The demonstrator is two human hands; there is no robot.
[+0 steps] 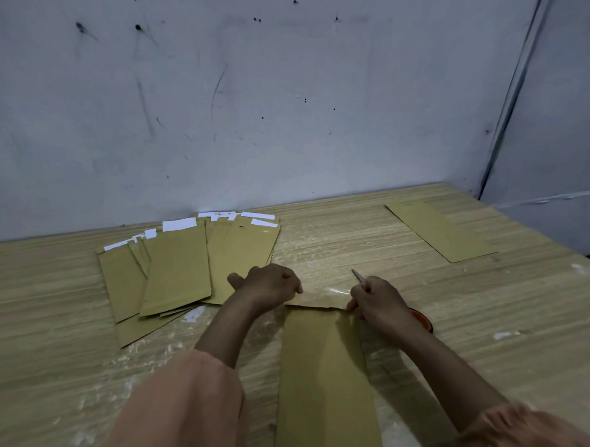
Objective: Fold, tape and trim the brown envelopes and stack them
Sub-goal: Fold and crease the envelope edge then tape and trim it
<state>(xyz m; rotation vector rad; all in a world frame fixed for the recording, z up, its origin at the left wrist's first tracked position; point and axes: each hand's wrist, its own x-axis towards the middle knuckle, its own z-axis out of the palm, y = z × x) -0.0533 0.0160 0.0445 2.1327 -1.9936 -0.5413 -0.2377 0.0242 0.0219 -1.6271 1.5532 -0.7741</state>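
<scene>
On the wooden surface [424, 319], two hands work at the far end of a brown envelope [325, 372].
The envelope lies lengthwise in front of the person, its far end folded and covered by a shiny strip of clear tape [336, 292]. The left hand [269, 286] is curled, fingers down at the envelope's far left corner; whether it pinches the tape or only presses there cannot be told. The right hand [378, 299] is closed round scissors [359, 276], whose metal tip pokes out beyond the knuckles and whose orange handle shows behind the wrist, at the far right corner. To the left, a loose pile [174, 264] of envelopes with white strips at their far ends lies against the wall [282, 90]. One single envelope [441, 231] lies well apart at far right.
</scene>
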